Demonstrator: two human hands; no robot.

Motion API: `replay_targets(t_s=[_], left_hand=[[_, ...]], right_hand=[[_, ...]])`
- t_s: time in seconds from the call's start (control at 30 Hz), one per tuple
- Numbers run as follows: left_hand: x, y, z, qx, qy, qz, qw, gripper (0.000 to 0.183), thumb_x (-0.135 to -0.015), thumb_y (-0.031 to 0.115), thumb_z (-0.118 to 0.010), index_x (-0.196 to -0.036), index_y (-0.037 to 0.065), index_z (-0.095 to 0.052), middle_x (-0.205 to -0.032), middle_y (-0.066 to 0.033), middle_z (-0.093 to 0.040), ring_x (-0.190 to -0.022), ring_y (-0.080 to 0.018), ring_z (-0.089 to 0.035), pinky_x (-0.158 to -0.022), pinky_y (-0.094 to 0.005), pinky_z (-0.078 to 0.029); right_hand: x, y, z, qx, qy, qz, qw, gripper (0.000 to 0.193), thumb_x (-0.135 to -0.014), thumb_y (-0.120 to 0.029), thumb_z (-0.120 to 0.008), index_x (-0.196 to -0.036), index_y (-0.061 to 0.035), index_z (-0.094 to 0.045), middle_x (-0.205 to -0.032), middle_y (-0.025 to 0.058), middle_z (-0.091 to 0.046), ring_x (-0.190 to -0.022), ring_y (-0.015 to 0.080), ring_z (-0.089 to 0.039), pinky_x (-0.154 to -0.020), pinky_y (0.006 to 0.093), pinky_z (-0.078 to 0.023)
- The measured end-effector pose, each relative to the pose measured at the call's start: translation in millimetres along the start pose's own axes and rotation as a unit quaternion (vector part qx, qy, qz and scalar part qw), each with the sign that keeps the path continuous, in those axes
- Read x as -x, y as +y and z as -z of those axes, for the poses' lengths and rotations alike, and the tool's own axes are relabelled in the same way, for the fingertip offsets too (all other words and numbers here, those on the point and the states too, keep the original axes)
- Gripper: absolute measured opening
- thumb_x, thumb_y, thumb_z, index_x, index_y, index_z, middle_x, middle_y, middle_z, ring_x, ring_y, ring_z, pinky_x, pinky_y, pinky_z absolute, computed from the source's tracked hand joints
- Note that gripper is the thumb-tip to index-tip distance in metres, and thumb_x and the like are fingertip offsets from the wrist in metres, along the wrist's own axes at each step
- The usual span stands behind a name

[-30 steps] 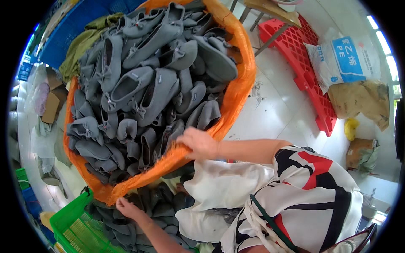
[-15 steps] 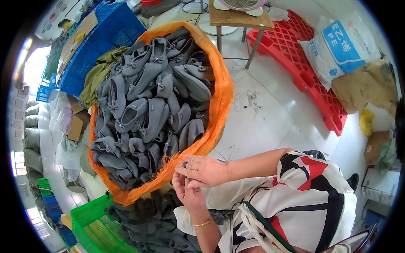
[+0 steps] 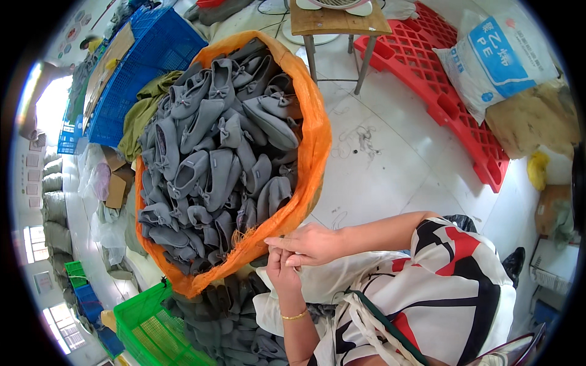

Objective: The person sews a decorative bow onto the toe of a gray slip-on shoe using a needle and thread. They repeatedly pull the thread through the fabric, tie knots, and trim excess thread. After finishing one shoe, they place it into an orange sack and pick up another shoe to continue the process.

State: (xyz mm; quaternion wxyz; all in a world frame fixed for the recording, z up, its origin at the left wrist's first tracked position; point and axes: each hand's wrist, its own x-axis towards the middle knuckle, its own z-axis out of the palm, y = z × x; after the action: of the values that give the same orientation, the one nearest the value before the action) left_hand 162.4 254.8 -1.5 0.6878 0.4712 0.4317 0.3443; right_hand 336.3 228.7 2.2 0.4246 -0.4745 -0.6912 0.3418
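Note:
My left hand (image 3: 284, 272) and my right hand (image 3: 314, 243) meet just outside the near right rim of a large orange woven sack (image 3: 314, 165). The fingers of the left are curled, pressed against the right hand's thumb and fingers. Whatever lies between them is hidden or too small to make out. Grey slip-on shoes (image 3: 217, 177), some with little bows, fill the sack in a loose heap. Frayed orange threads (image 3: 242, 236) stick up from its rim beside my hands. More dark grey shoes (image 3: 226, 326) lie below, next to my left forearm.
A green crate (image 3: 143, 314) stands at the lower left, a blue crate (image 3: 146, 67) at the upper left. At the back are a wooden-topped stool (image 3: 339, 23), a red plastic pallet (image 3: 452, 113) and a white-and-blue sack (image 3: 497, 61). Thread scraps lie on the tiled floor (image 3: 397, 177).
My hands stay together and have shifted slightly right. The right hand's forefinger now reaches out straighter over the left. The view has turned a little.

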Motion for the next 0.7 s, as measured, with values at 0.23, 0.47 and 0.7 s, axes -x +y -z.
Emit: replay_targets(t_s=[0.23, 0.47, 0.7], left_hand=[[34, -31, 71, -0.455, 0.135, -0.192, 0.859, 0.012, -0.094, 0.008, -0.057, -0.085, 0.002, -0.063, -0.069, -0.0143, -0.056, -0.056, -0.03, -0.053, -0.054, -0.0364, -0.043], [28, -53, 84, -0.54, 0.126, -0.177, 0.813, 0.009, -0.089, 0.002, -0.056, -0.086, 0.005, -0.064, -0.067, -0.0153, -0.053, -0.058, -0.0349, -0.05, -0.05, -0.0443, -0.035], [28, -59, 85, -0.541, 0.078, -0.113, 0.83, 0.012, -0.096, 0.007, -0.059, -0.107, 0.004, -0.062, -0.073, -0.0155, -0.055, -0.061, -0.0283, -0.053, -0.057, -0.0452, -0.044]], right_hand=[[11, 150, 96, -0.292, 0.43, -0.222, 0.825, 0.031, -0.102, -0.03, -0.056, -0.12, -0.0051, -0.061, -0.104, 0.0056, -0.068, -0.095, 0.0154, -0.064, -0.084, 0.0306, -0.052], [37, 387, 75, -0.327, 0.548, -0.388, 0.664, 0.048, -0.092, -0.046, -0.067, -0.122, -0.0087, -0.066, -0.112, 0.0059, -0.069, -0.101, 0.0187, -0.065, -0.085, 0.0338, -0.051], [-109, 471, 25, -0.25, 0.467, -0.41, 0.743, 0.043, -0.089, -0.041, -0.069, -0.115, -0.0072, -0.068, -0.105, 0.0065, -0.07, -0.095, 0.0189, -0.065, -0.081, 0.0344, -0.051]])
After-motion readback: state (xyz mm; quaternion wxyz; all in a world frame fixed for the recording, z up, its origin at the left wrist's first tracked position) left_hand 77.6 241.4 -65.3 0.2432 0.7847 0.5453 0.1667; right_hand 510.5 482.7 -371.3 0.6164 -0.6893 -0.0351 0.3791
